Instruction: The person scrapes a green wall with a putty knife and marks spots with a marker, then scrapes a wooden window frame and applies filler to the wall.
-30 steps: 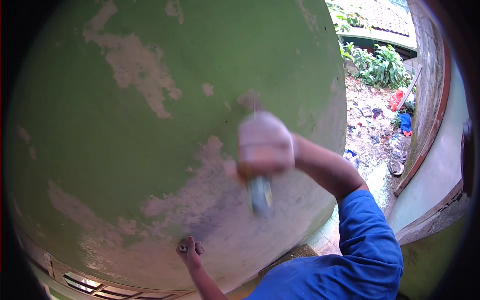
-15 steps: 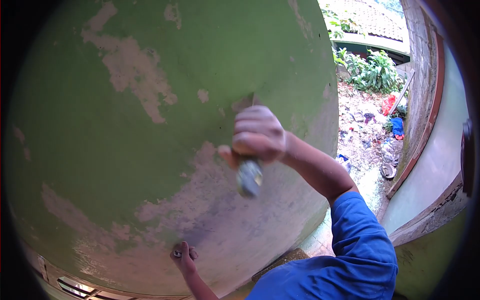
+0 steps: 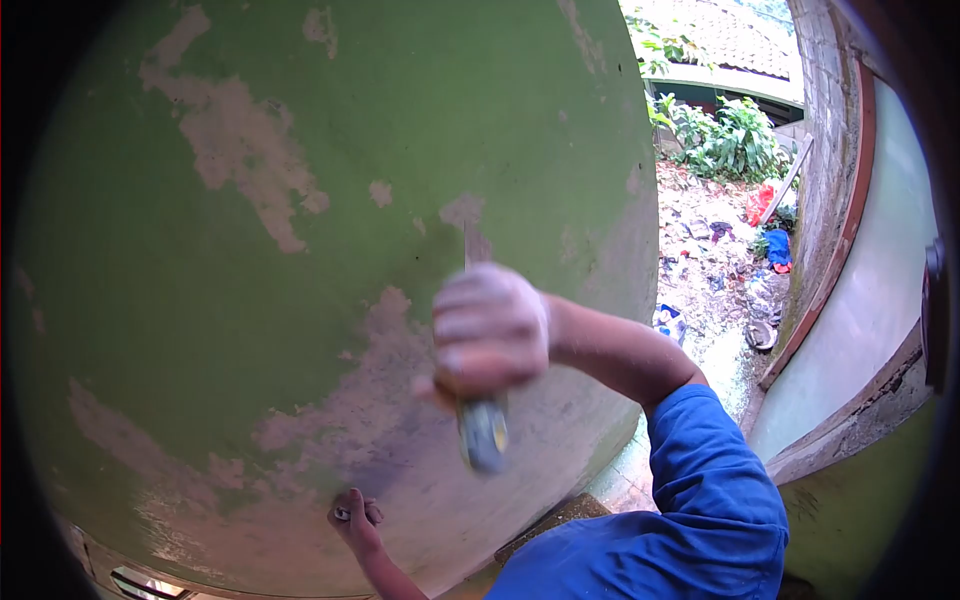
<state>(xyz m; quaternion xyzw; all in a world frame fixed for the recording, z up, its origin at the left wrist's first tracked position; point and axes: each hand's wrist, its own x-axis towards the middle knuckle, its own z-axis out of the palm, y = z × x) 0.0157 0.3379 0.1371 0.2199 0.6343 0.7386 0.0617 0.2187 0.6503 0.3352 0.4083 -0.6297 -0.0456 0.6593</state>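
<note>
Right hand (image 3: pixel 490 335) fisted around scraper (image 3: pixel 482 425), blade flat against peeling green wall (image 3: pixel 300 300) to lift paint; left hand (image 3: pixel 350 515) low, curled, bracing on wall.

You have no writing, label, brand, number or sign to read here: none on the green wall (image 3: pixel 330 250) with its peeling paint, and none on the blurred tool handle (image 3: pixel 484 432).
</note>
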